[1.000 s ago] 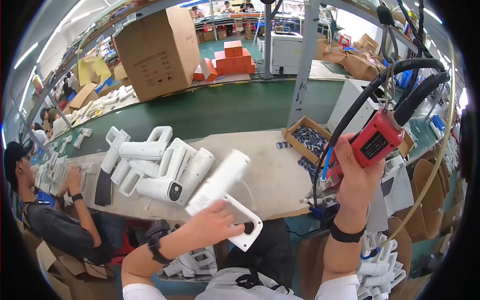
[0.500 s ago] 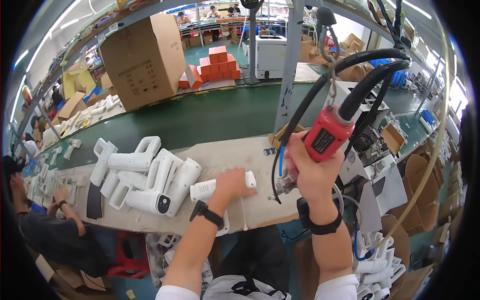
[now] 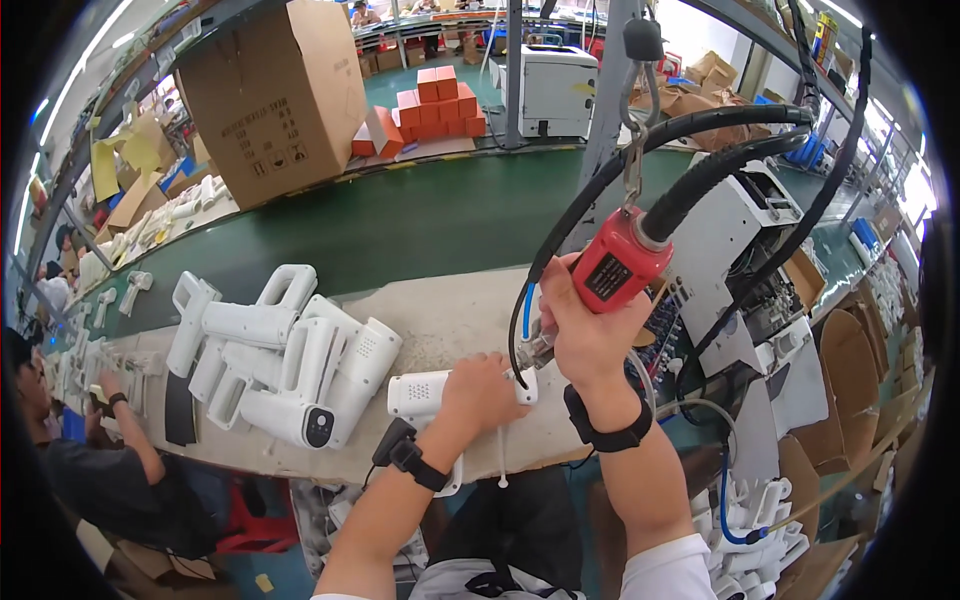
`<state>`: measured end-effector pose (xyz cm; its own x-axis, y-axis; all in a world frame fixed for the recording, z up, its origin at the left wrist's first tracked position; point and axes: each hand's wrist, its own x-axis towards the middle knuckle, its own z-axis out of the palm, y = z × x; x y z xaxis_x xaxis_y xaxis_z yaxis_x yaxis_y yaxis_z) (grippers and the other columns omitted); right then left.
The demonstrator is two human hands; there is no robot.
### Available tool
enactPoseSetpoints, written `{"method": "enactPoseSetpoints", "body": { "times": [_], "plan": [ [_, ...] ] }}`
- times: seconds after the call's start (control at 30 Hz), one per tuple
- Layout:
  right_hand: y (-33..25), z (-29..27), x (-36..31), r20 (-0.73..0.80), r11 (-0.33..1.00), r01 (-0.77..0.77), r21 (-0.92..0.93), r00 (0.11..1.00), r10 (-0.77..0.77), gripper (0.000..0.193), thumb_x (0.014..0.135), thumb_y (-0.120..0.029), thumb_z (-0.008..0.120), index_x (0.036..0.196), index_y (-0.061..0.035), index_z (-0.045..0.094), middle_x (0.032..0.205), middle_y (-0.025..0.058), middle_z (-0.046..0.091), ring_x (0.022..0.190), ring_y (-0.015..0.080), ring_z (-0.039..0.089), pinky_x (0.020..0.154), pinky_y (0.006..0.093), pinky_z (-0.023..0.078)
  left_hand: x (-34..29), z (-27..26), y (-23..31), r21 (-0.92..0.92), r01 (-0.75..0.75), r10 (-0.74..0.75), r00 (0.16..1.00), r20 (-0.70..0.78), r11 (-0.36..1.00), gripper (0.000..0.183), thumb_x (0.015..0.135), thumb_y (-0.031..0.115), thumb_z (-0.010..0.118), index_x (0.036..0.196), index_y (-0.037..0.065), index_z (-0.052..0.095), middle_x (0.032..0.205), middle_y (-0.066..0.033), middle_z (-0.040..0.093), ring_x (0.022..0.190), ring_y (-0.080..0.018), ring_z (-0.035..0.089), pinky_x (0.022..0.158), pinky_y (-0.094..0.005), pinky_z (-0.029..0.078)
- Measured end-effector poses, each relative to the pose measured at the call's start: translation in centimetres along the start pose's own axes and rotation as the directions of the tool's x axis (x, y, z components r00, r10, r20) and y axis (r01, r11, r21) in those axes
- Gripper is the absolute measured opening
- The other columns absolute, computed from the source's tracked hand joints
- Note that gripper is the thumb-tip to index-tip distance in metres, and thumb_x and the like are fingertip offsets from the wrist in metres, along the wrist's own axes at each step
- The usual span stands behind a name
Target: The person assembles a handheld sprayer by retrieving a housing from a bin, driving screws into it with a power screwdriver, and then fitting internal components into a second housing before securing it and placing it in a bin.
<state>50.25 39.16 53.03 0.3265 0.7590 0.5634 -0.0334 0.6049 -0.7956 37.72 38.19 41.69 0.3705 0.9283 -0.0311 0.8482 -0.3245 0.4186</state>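
Observation:
My left hand is closed over a white handheld device housing, pressing it to the bench. A vented end shows left of the fingers and the other end pokes out at the right. My right hand grips a red power screwdriver hung from a chain and fed by thick black hoses. Its metal nose points down at the housing's right end; whether the two touch, I cannot tell. Several similar white housings lie piled to the left of my left hand.
A worktop runs along a green conveyor belt. A large cardboard box and orange boxes stand beyond. A co-worker sits at far left. Uprights and hoses crowd the right, above bins of white parts.
My right hand has brought the screwdriver down and left, its nose now over the housing's right end. My left hand still holds the housing. The view has shifted slightly.

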Motion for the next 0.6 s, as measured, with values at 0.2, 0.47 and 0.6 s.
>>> {"method": "enactPoseSetpoints", "body": {
  "times": [0.2, 0.47, 0.6],
  "plan": [
    [2.6, 0.5, -0.8, -0.001, 0.99, -0.14, -0.033, 0.99, 0.14, 0.013, 0.087, -0.01, 0.068, 0.083, -0.0007, 0.06, 0.062, 0.0006, 0.058, 0.047, 0.0065, 0.051, 0.044, 0.021, 0.04, -0.2, -0.7, 0.7, 0.166, -0.03, -0.003, 0.981, 0.194, 0.986, 0.049, 0.074, 0.057, 0.066, 0.087, 0.011, 0.074, 0.105, -0.0081, 0.061, 0.104, -0.0229, 0.057, 0.084, -0.0365, 0.044],
    [2.8, 0.3, -1.6, 0.022, 0.994, 0.004, -0.11, 1.0, -0.002, 0.008, 0.086, -0.006, 0.066, 0.086, -0.0009, 0.061, 0.062, -0.0006, 0.057, 0.047, 0.0062, 0.051, 0.044, 0.0214, 0.041, -0.3, 0.2, 0.3, 0.05, -0.033, 0.027, 0.992, 0.121, 0.998, 0.062, 0.07, 0.054, 0.072, 0.109, 0.007, 0.064, 0.105, -0.0101, 0.062, 0.104, -0.0244, 0.057, 0.087, -0.0364, 0.044],
    [-3.9, -0.3, -1.8, -0.034, 0.998, -0.02, 0.056, 0.999, 0.022, 0.009, 0.086, -0.006, 0.067, 0.087, 0.0005, 0.06, 0.061, 0.0011, 0.057, 0.047, 0.008, 0.052, 0.043, 0.0221, 0.041, -0.1, 0.0, 0.0, 0.129, -0.135, 0.132, 0.991, 0.034, 0.982, 0.063, 0.064, 0.054, 0.077, 0.102, 0.005, 0.062, 0.099, -0.0113, 0.064, 0.097, -0.0274, 0.062, 0.083, -0.0387, 0.049]
  ]
}}
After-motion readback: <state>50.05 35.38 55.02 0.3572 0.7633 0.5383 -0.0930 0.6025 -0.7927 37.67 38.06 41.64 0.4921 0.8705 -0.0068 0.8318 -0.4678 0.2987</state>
